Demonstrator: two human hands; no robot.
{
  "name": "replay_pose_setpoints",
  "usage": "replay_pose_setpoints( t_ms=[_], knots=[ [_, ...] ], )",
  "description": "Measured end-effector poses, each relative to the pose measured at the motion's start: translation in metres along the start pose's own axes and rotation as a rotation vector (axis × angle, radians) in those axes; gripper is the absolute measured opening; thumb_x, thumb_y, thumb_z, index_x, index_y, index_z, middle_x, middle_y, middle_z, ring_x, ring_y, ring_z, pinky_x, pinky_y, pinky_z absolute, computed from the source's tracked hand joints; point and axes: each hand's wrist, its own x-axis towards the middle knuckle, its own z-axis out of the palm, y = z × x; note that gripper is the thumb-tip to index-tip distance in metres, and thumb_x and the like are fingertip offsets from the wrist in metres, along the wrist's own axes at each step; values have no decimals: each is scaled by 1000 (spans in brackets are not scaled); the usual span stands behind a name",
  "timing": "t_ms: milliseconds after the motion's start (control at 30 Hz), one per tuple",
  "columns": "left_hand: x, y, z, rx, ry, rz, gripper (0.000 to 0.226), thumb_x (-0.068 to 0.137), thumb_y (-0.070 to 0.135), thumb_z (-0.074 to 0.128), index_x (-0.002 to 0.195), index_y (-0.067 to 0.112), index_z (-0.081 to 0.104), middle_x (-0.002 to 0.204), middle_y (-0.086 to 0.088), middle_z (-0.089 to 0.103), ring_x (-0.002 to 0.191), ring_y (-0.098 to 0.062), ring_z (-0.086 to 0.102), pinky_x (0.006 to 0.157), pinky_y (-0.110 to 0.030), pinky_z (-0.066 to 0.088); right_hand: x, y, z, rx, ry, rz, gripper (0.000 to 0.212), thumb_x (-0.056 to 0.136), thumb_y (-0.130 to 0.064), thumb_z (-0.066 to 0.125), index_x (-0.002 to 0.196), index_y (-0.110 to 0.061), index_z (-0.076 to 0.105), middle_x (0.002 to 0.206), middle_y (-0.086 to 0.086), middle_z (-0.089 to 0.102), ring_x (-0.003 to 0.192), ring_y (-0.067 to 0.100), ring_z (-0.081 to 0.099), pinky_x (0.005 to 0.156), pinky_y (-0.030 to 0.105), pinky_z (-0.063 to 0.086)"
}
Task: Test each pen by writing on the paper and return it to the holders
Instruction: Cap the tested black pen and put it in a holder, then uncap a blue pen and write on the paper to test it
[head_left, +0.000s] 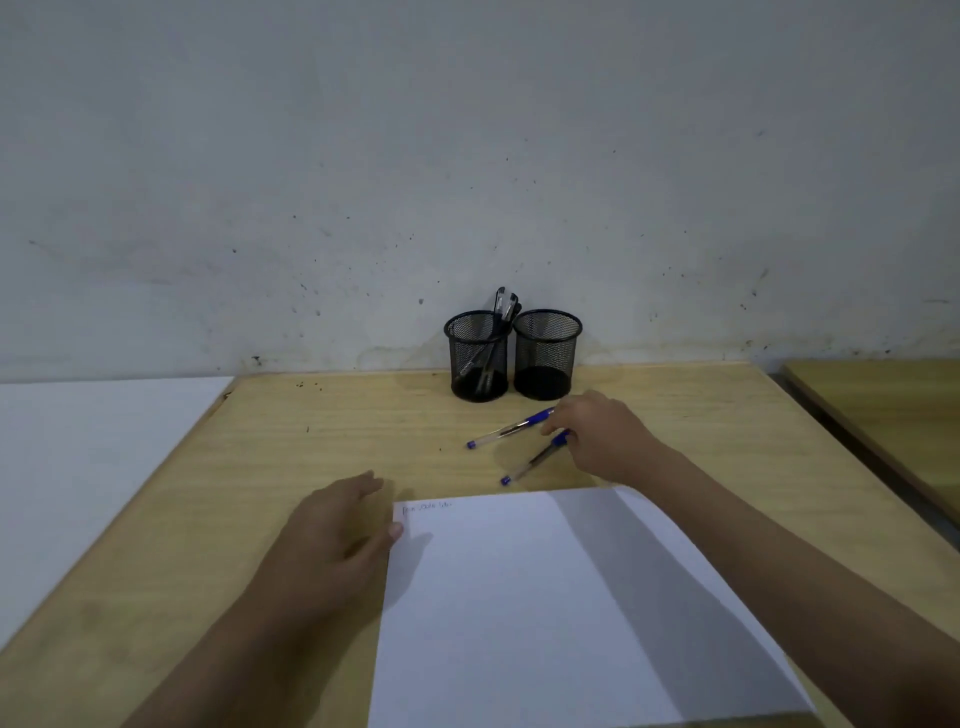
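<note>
From the head camera we look down on a pale wooden table (322, 441) pushed against a stained white wall (467, 156). At the far edge stand two black mesh holders, touching or nearly so: the left holder (477, 358) carries several dark pens (503, 306) that lean to the right and poke above its rim, while the right holder (546, 356) shows nothing inside that we can make out. In front of the holders, on the bare wood, lie two blue-capped pens, both angled from lower left to upper right; the farther pen (506, 429) runs up toward our right hand (602, 441), and the nearer pen (532, 461) lies just below it with its upper end under that hand's fingers. The right hand's fingertips close on the nearer pen's blue end, thumb and forefinger curled over it in what reads as a pinch (the contact itself is partly hidden by the knuckles). The sheet of white paper (498, 597) lies closest to us, with a short line of faint handwriting at its top left corner and the shadow of our right arm falling across its right part. Our left hand (337, 530) rests flat and relaxed beside the paper's left edge, thumb tip touching that edge, gripping nothing. A white surface (78, 467) adjoins the table on the left.
</note>
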Motion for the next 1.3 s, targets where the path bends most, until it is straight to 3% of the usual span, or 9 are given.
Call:
replay_pose_setpoints(
  t_ms=[167,400,467,567,700,833,1000,1100,1300],
  knots=[
    [-16,-18,4,216,-54,22,97,65,88,24,133,22,45,146,8,38,132,-13,37,107,-49,32,1,-7,7,-37,-43,2,27,88,-14,54,109,-25,68,117,-2,62,112,22,51,89,34,41],
    [-18,-17,7,167,-36,0,98,64,87,31,137,21,39,145,7,39,132,-13,37,109,-46,32,2,-12,6,-61,43,-59,17,89,-16,57,102,-19,67,103,2,63,101,22,53,81,33,39],
    [-18,-7,5,56,79,-14,87,69,72,47,137,19,38,138,5,47,126,-15,43,103,-34,36,-4,-21,5,218,220,-81,16,87,-7,58,101,-11,65,93,4,59,88,21,53,79,31,43],
    [-13,20,1,-93,279,9,68,74,55,63,130,21,46,127,7,55,117,-9,49,91,-24,37,-20,-48,-3,643,423,-100,21,87,3,56,105,-7,60,87,5,54,73,6,49,69,12,42],
    [-2,58,4,-184,311,154,64,69,60,62,117,19,58,111,9,62,101,-5,56,85,-20,44,-37,-86,-10,1074,468,41,17,92,-3,55,90,-20,59,85,3,61,67,4,56,63,22,53],
    [1,86,15,-246,375,222,39,68,38,74,99,15,66,93,8,68,84,-5,62,76,-19,48,-52,-102,-13,1398,500,168,13,92,-8,57,81,-14,54,75,0,61,64,3,63,61,20,54],
    [3,94,22,-282,429,257,16,72,13,77,86,11,71,78,4,70,72,-6,62,69,-23,50,-65,-102,-11,1421,490,199,12,93,-14,57,82,-9,56,68,3,61,57,7,60,64,26,55],
    [3,97,22,-258,432,294,14,74,18,72,87,12,70,78,4,69,72,-8,63,67,-29,51,-69,-105,-8,1364,431,147,12,93,-13,55,84,-7,60,55,-6,61,51,6,56,59,24,52],
    [5,93,24,-64,450,373,16,82,23,62,84,9,70,72,0,65,65,-16,57,59,-30,46,-62,-107,-9,1364,431,203,21,95,-14,54,84,2,60,51,-1,52,43,6,47,48,19,43]
  ],
)
